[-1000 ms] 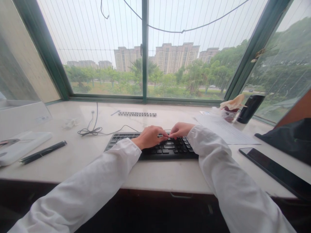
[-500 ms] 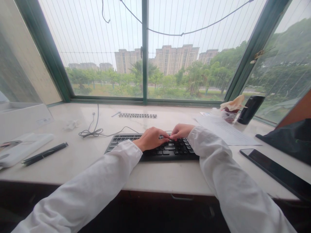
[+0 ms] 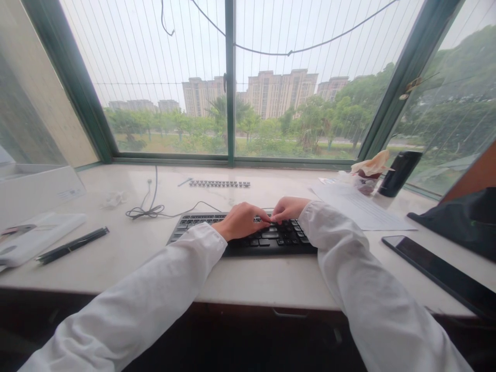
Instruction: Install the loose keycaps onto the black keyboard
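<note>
A black keyboard [image 3: 269, 247] lies on the white counter, its cable running off to the left. Over its upper right half my left hand [image 3: 243, 219] is bent with thumb and fingers drawn together. My right hand [image 3: 289, 209] meets it from the other side, its fingertips pinched down at the keys. The tips of both hands nearly touch, and whatever sits between them is too small to make out. Behind the keyboard, a row of small dark keycaps [image 3: 220, 184] is lined up near the window.
Left lie a coiled cable [image 3: 145, 211], black pens [image 3: 73, 246], a white tray-like object [image 3: 42, 235] and a white box [image 3: 42, 188]. On the right are paper sheets [image 3: 360, 209], a phone [image 3: 434, 268], a black bottle-like cylinder [image 3: 400, 174] and a dark bag [image 3: 461, 222].
</note>
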The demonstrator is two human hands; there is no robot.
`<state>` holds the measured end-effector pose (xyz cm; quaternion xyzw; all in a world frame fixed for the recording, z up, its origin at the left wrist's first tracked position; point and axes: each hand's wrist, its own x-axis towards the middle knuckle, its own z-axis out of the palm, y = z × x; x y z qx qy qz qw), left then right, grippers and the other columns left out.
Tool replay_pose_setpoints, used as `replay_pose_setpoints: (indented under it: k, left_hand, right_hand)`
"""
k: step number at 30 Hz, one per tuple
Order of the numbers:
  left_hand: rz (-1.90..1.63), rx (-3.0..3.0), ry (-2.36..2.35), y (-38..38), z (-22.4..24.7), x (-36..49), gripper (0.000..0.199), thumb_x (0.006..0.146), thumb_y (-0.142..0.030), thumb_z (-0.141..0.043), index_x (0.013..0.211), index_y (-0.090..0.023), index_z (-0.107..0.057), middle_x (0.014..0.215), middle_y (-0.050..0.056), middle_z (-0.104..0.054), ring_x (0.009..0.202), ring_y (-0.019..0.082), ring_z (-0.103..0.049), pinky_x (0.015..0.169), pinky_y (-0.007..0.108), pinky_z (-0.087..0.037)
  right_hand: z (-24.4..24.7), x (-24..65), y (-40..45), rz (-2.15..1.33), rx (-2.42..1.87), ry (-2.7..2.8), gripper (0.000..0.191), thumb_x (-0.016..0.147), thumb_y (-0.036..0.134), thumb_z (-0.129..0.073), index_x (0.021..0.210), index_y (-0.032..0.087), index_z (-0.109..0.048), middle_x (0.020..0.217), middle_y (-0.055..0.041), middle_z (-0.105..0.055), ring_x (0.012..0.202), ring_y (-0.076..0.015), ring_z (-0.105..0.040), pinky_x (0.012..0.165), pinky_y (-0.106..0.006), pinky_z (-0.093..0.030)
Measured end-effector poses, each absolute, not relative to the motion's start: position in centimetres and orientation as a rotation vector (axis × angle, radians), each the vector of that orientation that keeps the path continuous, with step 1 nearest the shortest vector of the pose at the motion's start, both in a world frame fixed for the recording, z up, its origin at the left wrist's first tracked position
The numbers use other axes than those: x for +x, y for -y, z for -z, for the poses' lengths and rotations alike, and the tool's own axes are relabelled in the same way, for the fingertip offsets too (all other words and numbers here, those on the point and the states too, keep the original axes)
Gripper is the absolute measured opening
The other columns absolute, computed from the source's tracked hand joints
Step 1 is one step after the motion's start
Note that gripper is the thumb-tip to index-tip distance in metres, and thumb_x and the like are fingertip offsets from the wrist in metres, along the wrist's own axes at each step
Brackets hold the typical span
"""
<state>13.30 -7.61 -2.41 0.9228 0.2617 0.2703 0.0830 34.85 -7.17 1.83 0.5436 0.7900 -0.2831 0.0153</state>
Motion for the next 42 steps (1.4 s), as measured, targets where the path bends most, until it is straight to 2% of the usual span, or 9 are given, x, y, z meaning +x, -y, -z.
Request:
replay_pose_setpoints:
  k: [13,21,27,34,42]
  left_hand:
    - [-0.796,2.729,-0.783,6.9,2.7,13.4,0.019,0.084,-0.04,-0.061,0.092,-0.032,-0.076,0.085,-0.001,-0.075,0.075,0.015,-0.066,0.067,0.023,-0.043]
    - [-0.774,2.757,-0.784,7.2,2.5,13.4,0.022,0.085,-0.039,-0.057,0.094,-0.031,-0.076,0.087,0.0,-0.075,0.078,0.016,-0.067,0.068,0.023,-0.044]
    - [-0.758,2.801,-0.77,7.2,2.6,13.3,0.021,0.086,-0.038,-0.057,0.095,-0.032,-0.075,0.087,-0.002,-0.075,0.077,0.016,-0.067,0.066,0.024,-0.043]
    - [-0.785,2.829,-0.747,7.2,2.5,13.3,0.019,0.085,-0.036,-0.058,0.096,-0.033,-0.074,0.089,-0.004,-0.075,0.077,0.015,-0.067,0.065,0.023,-0.042]
    - [-0.786,2.816,-0.753,7.3,2.6,13.3,0.019,0.085,-0.036,-0.059,0.096,-0.033,-0.074,0.089,-0.004,-0.075,0.077,0.016,-0.067,0.066,0.024,-0.042]
  right_hand:
    - [-1.1,35.2,6.4,0.877,1.695,-2.524,0.05,0.066,0.062,-0.066,0.085,0.017,-0.077,0.078,-0.0043,-0.072,0.075,-0.0172,-0.058,0.069,-0.026,-0.041]
    - [-0.8,35.8,6.3,0.943,1.654,-2.54,0.061,0.06,0.065,-0.071,0.098,0.017,-0.076,0.085,-0.0047,-0.072,0.08,-0.0185,-0.06,0.074,-0.027,-0.044]
    - [-1.2,35.8,6.5,0.932,1.624,-2.532,0.059,0.062,0.064,-0.07,0.1,0.019,-0.076,0.088,-0.0036,-0.072,0.085,-0.0193,-0.061,0.077,-0.026,-0.043]
    - [-1.3,35.8,6.5,0.953,1.576,-2.586,0.053,0.063,0.056,-0.073,0.099,0.018,-0.075,0.084,-0.0025,-0.071,0.08,-0.0172,-0.059,0.072,-0.025,-0.042]
    - [-0.5,35.7,6.2,1.07,1.558,-2.594,0.052,0.061,0.055,-0.073,0.095,0.015,-0.075,0.081,-0.0028,-0.071,0.08,-0.017,-0.059,0.075,-0.026,-0.042]
